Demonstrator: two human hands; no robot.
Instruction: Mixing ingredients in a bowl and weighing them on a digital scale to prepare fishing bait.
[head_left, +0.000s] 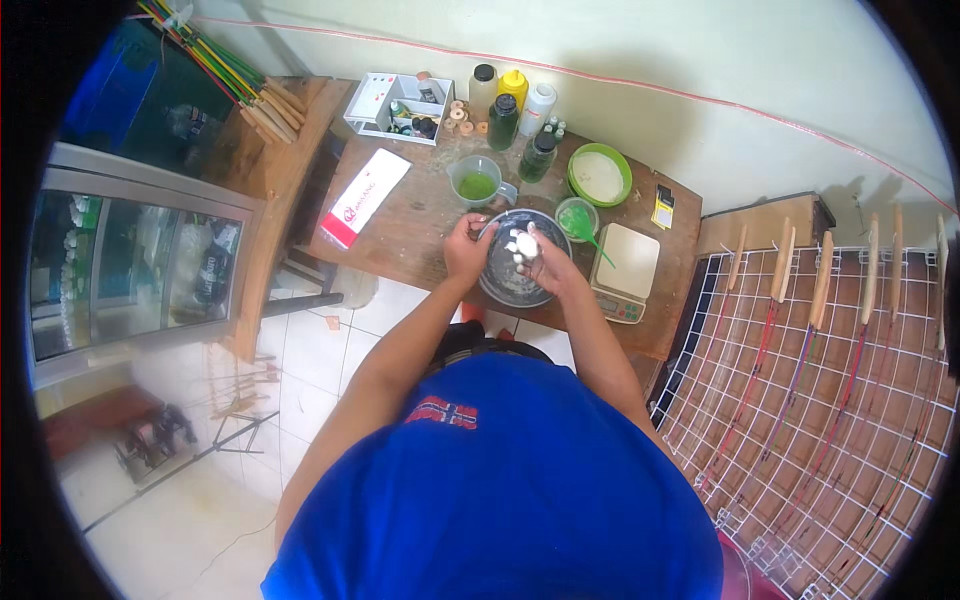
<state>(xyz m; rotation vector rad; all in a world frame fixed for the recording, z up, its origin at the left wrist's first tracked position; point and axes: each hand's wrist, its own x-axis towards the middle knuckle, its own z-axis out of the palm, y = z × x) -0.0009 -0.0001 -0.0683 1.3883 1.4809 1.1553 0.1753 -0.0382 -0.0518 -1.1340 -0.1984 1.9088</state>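
Observation:
A round metal bowl (517, 291), its inside smeared with white residue, sits at the front edge of the wooden table. My left hand (466, 251) grips the bowl's left rim between thumb and fingers. Over the bowl, my right hand (553, 264) is turned partly palm up with its fingers curled around a white doughy lump (526, 246). White paste coats those fingertips. Just behind the bowl stands a clear measuring jug (476, 180) with green liquid. A small tub (577, 216) holding a green spoon (592, 238) is close to the bowl's right rim.
Right of the bowl is a kitchen scale (628, 262); behind it, a green bowl (616, 196) holds white powder. Dark-capped bottles (503, 124), a yellow squeeze bottle (513, 86) and a white organizer (375, 105) line the back. A white-and-red packet (369, 193) lies left.

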